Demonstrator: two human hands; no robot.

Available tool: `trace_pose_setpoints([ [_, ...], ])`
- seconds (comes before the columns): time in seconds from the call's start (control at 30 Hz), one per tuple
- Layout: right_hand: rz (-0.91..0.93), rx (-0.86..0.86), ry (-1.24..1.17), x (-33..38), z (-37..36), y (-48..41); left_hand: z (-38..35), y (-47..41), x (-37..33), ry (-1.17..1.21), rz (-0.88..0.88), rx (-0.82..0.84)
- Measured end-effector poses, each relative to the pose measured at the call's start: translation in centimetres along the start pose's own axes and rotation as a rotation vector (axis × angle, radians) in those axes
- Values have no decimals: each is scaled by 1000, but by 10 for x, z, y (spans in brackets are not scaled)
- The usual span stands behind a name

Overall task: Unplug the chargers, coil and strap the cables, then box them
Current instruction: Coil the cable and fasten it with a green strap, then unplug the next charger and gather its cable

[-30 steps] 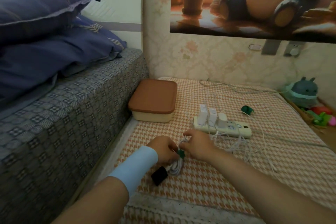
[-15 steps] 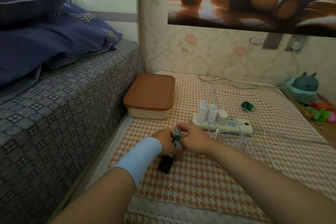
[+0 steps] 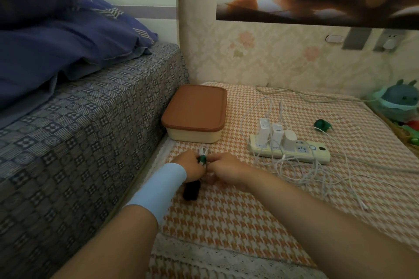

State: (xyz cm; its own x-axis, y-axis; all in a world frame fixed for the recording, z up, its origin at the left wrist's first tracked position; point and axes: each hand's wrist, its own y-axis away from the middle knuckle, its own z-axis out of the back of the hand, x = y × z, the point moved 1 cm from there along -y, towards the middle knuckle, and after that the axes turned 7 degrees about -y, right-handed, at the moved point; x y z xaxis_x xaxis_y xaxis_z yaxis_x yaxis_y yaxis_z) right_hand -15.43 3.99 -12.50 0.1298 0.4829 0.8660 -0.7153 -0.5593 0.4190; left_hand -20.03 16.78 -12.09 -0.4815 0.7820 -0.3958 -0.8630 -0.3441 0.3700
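While both hands meet on the mat (image 3: 226,210), left hand (image 3: 192,166) and right hand (image 3: 226,170) pinch a green strap (image 3: 201,160) round a coiled white cable (image 3: 202,151). Black charger (image 3: 191,190) lies just below the left hand. Lidded box (image 3: 195,113) sits beyond the hands. Power strip (image 3: 317,156) with three white chargers (image 3: 276,135) lies right of the right hand, with loose cables (image 3: 317,176) beside it.

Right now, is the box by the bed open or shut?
Shut: the brown lid sits flat on the cream box, covering its whole top.
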Motion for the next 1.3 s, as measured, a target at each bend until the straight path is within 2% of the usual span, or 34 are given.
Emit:
trace_pose_setpoints([
  [0.2, 89, -7, 112, 0, 3, 14, 8, 9, -5, -225, 21, -64],
  [0.27, 162, -38, 167, 2, 17, 22, 16, 12, -13, -207, 22, -100],
  [0.33, 258, -90, 228, 5, 37, 32, 23, 13, -25, -94, -39, -184],
  [0.43, 426, -287, 241, 11, 77, 48, 30, 16, -57, 26, -205, -359],
  [0.53, 558, -593, 214, 13, 123, 62, 26, 22, -97, 61, -417, -486],
  [0.6, 562, -742, 187, 8, 156, 67, 20, 21, -123, 50, -512, -492],
  [0.67, 503, -804, 181, -1, 187, 65, 11, 13, -145, 4, -573, -475],
  [0.73, 411, -774, 227, -14, 210, 57, 2, 3, -164, -63, -615, -485],
  [0.83, 316, -606, 340, -31, 228, 39, -13, -17, -184, -176, -662, -548],
  [0.93, 304, -488, 494, -43, 235, 21, -26, -30, -198, -307, -725, -614],
  [1.0, 310, -442, 631, -48, 235, 9, -34, -36, -204, -439, -702, -617],
  [1.13, 290, -439, 930, -47, 227, -12, -51, -45, -209, -652, -593, -570],
  [1.3, 227, -410, 1142, -45, 222, -27, -58, -50, -213, -692, -562, -497],
])
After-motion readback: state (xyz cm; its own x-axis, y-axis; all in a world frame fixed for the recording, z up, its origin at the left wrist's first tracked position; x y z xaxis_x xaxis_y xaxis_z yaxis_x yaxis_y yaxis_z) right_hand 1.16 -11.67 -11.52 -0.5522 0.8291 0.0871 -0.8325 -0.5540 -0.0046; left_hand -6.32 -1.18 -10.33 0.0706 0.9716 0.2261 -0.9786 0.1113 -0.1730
